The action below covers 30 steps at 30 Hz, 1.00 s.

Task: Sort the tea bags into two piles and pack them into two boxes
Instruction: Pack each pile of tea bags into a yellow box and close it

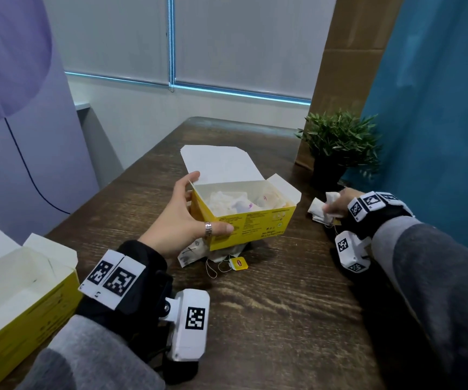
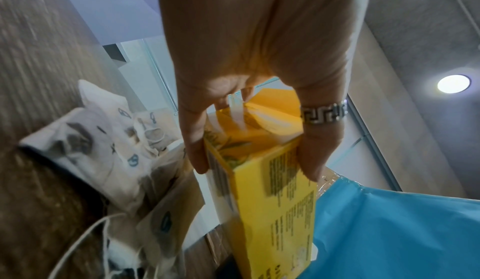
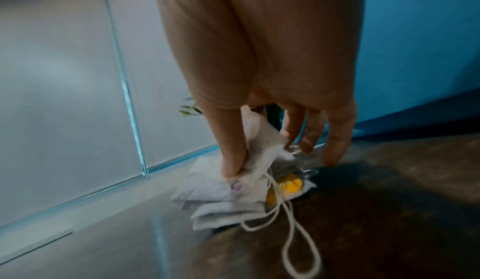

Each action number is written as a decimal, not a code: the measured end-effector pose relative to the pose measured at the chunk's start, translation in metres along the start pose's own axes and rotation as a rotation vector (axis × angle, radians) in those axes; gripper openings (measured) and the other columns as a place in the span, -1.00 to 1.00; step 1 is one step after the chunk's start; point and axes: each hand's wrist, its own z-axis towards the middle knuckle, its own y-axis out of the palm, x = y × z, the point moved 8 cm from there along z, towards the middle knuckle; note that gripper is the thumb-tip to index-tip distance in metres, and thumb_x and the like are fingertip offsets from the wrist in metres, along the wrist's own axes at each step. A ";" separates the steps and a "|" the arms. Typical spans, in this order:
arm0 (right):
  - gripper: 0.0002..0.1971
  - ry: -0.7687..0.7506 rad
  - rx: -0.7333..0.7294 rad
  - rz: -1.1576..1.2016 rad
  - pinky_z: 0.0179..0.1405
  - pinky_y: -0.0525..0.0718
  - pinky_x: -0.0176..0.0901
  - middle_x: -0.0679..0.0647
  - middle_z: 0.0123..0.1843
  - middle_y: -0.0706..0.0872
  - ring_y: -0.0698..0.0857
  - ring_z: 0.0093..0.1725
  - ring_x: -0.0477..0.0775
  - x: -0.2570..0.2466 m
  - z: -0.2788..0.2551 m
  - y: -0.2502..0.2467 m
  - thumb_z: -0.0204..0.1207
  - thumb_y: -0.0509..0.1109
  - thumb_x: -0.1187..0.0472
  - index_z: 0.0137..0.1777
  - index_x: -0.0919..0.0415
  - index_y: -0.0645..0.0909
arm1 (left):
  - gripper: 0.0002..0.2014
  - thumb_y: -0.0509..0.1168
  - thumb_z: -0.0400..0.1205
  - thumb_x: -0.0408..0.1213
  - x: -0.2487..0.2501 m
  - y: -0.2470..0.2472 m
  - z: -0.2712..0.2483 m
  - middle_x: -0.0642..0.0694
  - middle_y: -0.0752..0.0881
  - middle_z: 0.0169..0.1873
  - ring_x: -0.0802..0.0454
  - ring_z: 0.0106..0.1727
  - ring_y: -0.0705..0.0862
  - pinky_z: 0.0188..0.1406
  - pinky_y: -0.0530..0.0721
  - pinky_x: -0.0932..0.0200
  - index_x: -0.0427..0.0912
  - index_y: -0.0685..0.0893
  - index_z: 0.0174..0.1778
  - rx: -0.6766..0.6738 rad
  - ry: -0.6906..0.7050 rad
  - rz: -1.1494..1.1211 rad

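Note:
An open yellow tea box (image 1: 251, 220) with several tea bags inside is held lifted above the table, my left hand (image 1: 183, 213) gripping its left end (image 2: 262, 172), thumb on the front and fingers round the far side. Under it lie several tea bags (image 1: 196, 253) marked in dark ink (image 2: 85, 148), with strings and a yellow tag (image 1: 239, 263). To the right, my right hand (image 1: 339, 202) pinches a white tea bag (image 3: 262, 150) above a small pile of tea bags (image 3: 221, 201) on the table (image 1: 322, 211). A second open yellow box (image 1: 18, 288), empty, stands at the front left.
A potted green plant (image 1: 339, 142) stands at the back right, close behind my right hand. A blue wall (image 1: 438, 108) borders the dark wooden table (image 1: 277, 319) on the right, a brown cardboard panel (image 1: 345, 52) stands behind the plant, and a lilac panel (image 1: 16, 108) rises on the left.

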 end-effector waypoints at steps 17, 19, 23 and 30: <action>-0.78 -0.370 0.185 0.281 -0.25 0.55 -0.22 0.18 -0.06 0.66 0.66 -0.16 0.09 -0.035 -0.058 -0.058 0.41 0.53 0.32 0.02 0.29 0.61 | 0.26 0.72 -0.03 -0.23 0.006 0.008 -0.005 0.04 0.37 0.42 0.03 0.43 0.41 0.38 0.51 0.03 0.17 0.12 0.53 -0.056 -0.015 0.058; -0.80 -0.495 0.247 0.398 -0.35 0.60 -0.31 0.16 -0.10 0.65 0.63 -0.23 0.02 -0.051 -0.089 -0.088 0.42 0.51 0.34 0.01 0.26 0.60 | 0.20 0.71 0.06 -0.29 0.007 0.012 -0.006 0.02 0.36 0.44 0.02 0.44 0.41 0.29 0.54 0.15 0.16 0.12 0.53 -0.072 -0.005 0.063; -0.85 -0.697 0.252 0.564 -0.24 0.57 -0.17 0.15 -0.24 0.59 0.58 -0.24 0.02 -0.086 -0.152 -0.120 0.41 0.52 0.33 -0.13 0.31 0.59 | 0.11 0.64 0.19 -0.41 0.009 0.021 -0.008 0.01 0.38 0.41 -0.02 0.43 0.44 0.10 0.57 0.28 0.16 0.12 0.54 -0.116 0.004 0.076; -0.86 -0.758 -0.468 0.692 -0.12 0.70 -0.02 0.11 -0.17 0.71 0.71 -0.16 0.07 -0.151 -0.209 -0.041 0.45 0.44 0.43 -0.13 0.19 0.59 | 0.14 0.66 -0.01 -0.24 0.018 0.036 -0.017 -0.04 0.42 0.43 0.01 0.42 0.47 0.09 0.62 0.30 0.29 0.16 0.42 -0.202 0.031 0.015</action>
